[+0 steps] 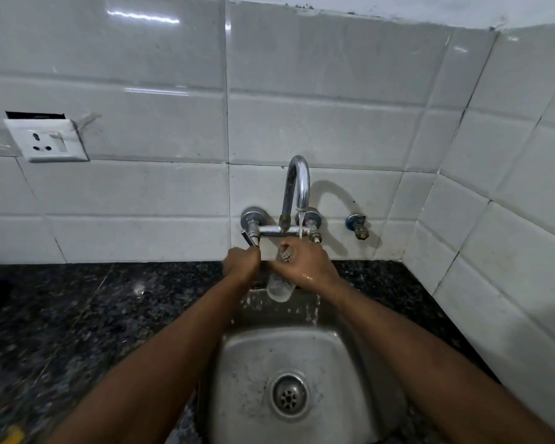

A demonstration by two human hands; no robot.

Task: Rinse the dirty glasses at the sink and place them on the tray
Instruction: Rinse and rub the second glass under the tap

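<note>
Glass (279, 288): gripped in right hand (305, 262) under tap (297, 190) stream. Left hand (241, 262): closed on tap lever (250, 239). Advice: tilt mouth into flow, rotate, keep over sink (334, 354).

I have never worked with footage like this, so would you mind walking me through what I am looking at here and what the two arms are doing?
There is no machine here: this is one wide-angle picture from a camera worn on a person's head, looking forward and down, so the two bare arms reaching in from the bottom are the wearer's own.

They stand at a small steel sink set in a dark speckled counter, with white wall tiles behind. The left hand is closed on the tap lever of the wall-mounted faucet, and a thin stream of water is running. The right hand holds a clear glass under that stream, above the sink.

A wall socket sits at the left and a small blue valve to the right of the faucet. No tray is in view.
</note>
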